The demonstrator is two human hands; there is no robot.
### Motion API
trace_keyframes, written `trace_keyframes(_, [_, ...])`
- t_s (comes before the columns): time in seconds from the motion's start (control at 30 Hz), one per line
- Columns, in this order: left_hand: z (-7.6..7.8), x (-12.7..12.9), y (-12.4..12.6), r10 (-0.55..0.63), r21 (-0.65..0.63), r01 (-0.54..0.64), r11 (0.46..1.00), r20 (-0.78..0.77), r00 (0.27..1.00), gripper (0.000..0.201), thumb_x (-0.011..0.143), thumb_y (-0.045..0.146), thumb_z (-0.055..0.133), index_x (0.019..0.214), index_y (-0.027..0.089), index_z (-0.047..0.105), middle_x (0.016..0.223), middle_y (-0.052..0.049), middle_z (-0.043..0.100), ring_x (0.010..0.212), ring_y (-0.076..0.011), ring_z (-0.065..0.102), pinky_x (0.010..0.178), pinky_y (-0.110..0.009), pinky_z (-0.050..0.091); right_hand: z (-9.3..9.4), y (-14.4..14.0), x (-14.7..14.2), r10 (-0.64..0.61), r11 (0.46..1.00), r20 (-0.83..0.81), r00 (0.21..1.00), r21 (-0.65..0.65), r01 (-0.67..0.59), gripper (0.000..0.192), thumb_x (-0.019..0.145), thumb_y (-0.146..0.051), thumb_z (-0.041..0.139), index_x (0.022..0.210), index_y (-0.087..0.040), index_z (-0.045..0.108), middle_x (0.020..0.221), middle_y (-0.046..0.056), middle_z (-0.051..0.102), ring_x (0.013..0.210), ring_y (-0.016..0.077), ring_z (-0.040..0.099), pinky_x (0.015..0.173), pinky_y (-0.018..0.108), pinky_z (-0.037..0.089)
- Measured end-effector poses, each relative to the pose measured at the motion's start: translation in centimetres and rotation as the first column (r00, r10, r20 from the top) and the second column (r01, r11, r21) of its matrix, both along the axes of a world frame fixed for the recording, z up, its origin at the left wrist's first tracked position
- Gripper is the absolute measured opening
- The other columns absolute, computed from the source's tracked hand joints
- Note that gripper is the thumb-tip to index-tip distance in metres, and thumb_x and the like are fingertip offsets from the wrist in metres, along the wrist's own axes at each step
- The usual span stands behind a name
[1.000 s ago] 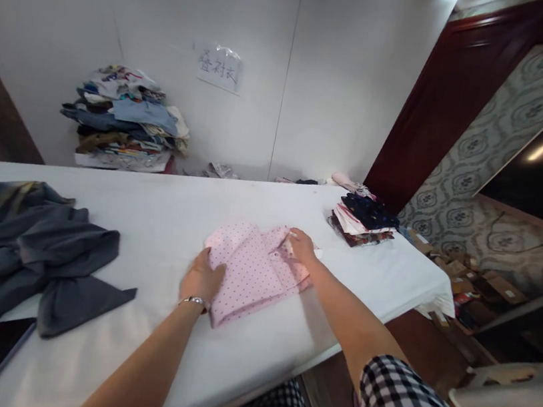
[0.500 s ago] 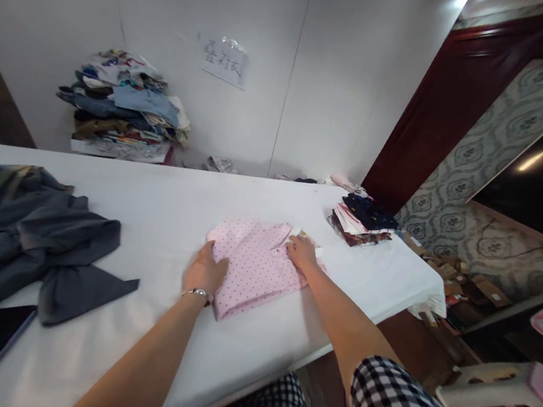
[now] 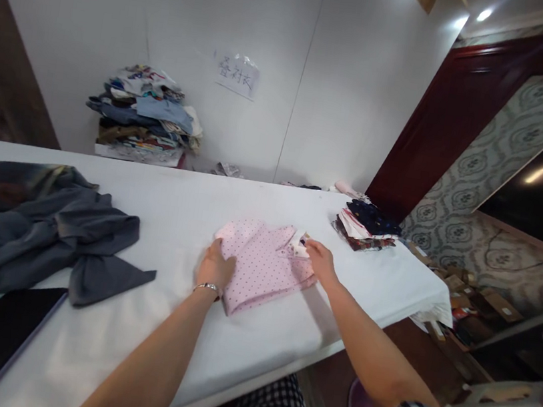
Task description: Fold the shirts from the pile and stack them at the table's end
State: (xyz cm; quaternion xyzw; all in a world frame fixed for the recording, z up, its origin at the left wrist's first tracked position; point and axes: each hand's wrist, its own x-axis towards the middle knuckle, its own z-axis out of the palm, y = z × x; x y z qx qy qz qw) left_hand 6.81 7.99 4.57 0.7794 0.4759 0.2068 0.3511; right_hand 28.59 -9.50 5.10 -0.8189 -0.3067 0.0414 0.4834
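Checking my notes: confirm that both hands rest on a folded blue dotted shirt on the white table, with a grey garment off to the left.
One slip: the shirt is pink with dots, not blue, as the head view shows. The left hand and right hand do rest on it on the white table, and the grey garment lies to the left.

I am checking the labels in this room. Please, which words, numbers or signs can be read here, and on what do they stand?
Paper sign taped on the white wall: three handwritten Chinese characters, reading roughly "叠衬衣"; the strokes are blurred, so this is not certain.
Small white tag at the collar of the pink dotted shirt: too small to read.
Nothing else bears readable text.
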Motion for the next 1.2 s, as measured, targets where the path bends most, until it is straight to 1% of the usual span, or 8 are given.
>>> trace_keyframes(0.13, [0.1, 0.1, -0.1, 0.022, -0.026, -0.023, 0.999, -0.006, 1.0, 0.067, 0.08, 0.03, 0.052, 0.143, 0.017, 0.033, 0.142, -0.018, 0.045, 0.124, -0.0309, 0.051, 0.098, -0.042, 0.045, -0.6, -5.1, -5.3, 0.157, 0.96, -0.606, 0.779, 0.279, 0.023, 0.035, 0.074, -0.04, 0.067, 0.102, -0.019, 0.058, 0.089, 0.007, 0.071, 0.068, 0.0189, 0.068, 0.061, 0.032, 0.054])
trace_keyframes(0.3, [0.8, -0.6, 0.0, 0.023, -0.048, -0.026, 0.999, -0.055, 0.998, 0.069, 0.08, 0.041, 0.056, 0.142, 0.017, 0.036, 0.14, -0.019, 0.045, 0.12, -0.0314, 0.054, 0.098, -0.042, 0.045, -0.9, -8.7, -8.9, 0.154, 0.958, -0.79, 0.593, 0.267, 0.107, 0.038, 0.071, -0.032, 0.073, 0.104, -0.02, 0.057, 0.102, 0.01, 0.071, 0.084, 0.0214, 0.07, 0.066, 0.033, 0.057])
trace_keyframes(0.4, [0.8, -0.9, -0.3, 0.038, -0.024, -0.039, 0.999, -0.039, 0.999, 0.067, 0.083, 0.056, 0.046, 0.138, 0.017, 0.042, 0.147, -0.017, 0.037, 0.12, -0.0323, 0.054, 0.099, -0.045, 0.045, -1.0, -8.3, -8.5, 0.153, 0.966, -0.717, 0.68, 0.253, 0.05, 0.036, 0.072, -0.035, 0.072, 0.104, -0.021, 0.061, 0.112, 0.01, 0.068, 0.091, 0.022, 0.068, 0.067, 0.032, 0.056])
trace_keyframes(0.57, [-0.4, -0.3, -1.1, -0.071, 0.288, 0.059, 0.956, 0.029, 0.997, 0.061, 0.091, 0.052, 0.033, 0.137, 0.015, 0.045, 0.156, -0.014, 0.027, 0.143, -0.0287, 0.025, 0.116, -0.043, 0.026, -1.1, -4.6, -7.0, 0.158, 0.987, -0.357, 0.921, 0.047, -0.152, 0.039, 0.078, -0.04, 0.061, 0.112, -0.022, 0.064, 0.117, 0.01, 0.066, 0.098, 0.0233, 0.064, 0.073, 0.033, 0.052])
trace_keyframes(0.73, [-1.7, 0.4, -1.2, -0.229, 0.334, 0.271, 0.903, -0.159, 0.96, 0.063, 0.092, 0.056, 0.027, 0.139, 0.017, 0.045, 0.155, -0.01, 0.031, 0.146, -0.0273, 0.017, 0.117, -0.048, 0.018, -0.4, -0.6, -7.2, 0.251, 0.923, -0.047, 0.967, -0.289, -0.253, 0.05, 0.078, -0.036, 0.062, 0.126, -0.023, 0.058, 0.1, 0.008, 0.069, 0.089, 0.0219, 0.061, 0.081, 0.033, 0.045])
trace_keyframes(0.83, [-2.2, 0.5, -1.1, -0.249, 0.359, 0.341, 0.869, -0.28, 0.927, 0.061, 0.092, 0.057, 0.028, 0.136, 0.019, 0.048, 0.154, -0.01, 0.034, 0.145, -0.029, 0.019, 0.117, -0.053, 0.015, -0.7, 0.3, -7.2, 0.287, 0.91, 0.064, 0.956, -0.329, -0.252, 0.046, 0.076, -0.019, 0.057, 0.121, -0.026, 0.061, 0.086, 0.004, 0.069, 0.081, 0.0201, 0.059, 0.077, 0.03, 0.042])
trace_keyframes(1.03, [-1.0, 0.8, -1.1, -0.277, 0.334, 0.412, 0.848, -0.384, 0.881, 0.057, 0.091, 0.058, 0.03, 0.127, 0.022, 0.056, 0.149, -0.011, 0.041, 0.143, -0.0291, 0.026, 0.116, -0.053, 0.013, -2.5, -1.5, -6.6, 0.226, 0.972, -0.024, 0.974, -0.065, -0.227, 0.044, 0.075, -0.017, 0.054, 0.117, -0.024, 0.064, 0.072, 0.0, 0.065, 0.069, 0.0173, 0.056, 0.073, 0.03, 0.045])
trace_keyframes(1.2, [2.7, 1.7, 1.7, -0.288, 0.21, 0.377, 0.902, -0.358, 0.888, 0.051, 0.091, 0.051, 0.035, 0.128, 0.021, 0.056, 0.139, -0.013, 0.054, 0.134, -0.0273, 0.042, 0.116, -0.052, 0.016, -2.3, -6.4, -6.9, 0.049, 0.99, -0.505, 0.862, 0.142, 0.027, 0.047, 0.07, -0.034, 0.071, 0.114, -0.023, 0.06, 0.091, 0.004, 0.067, 0.067, 0.0174, 0.063, 0.049, 0.026, 0.046])
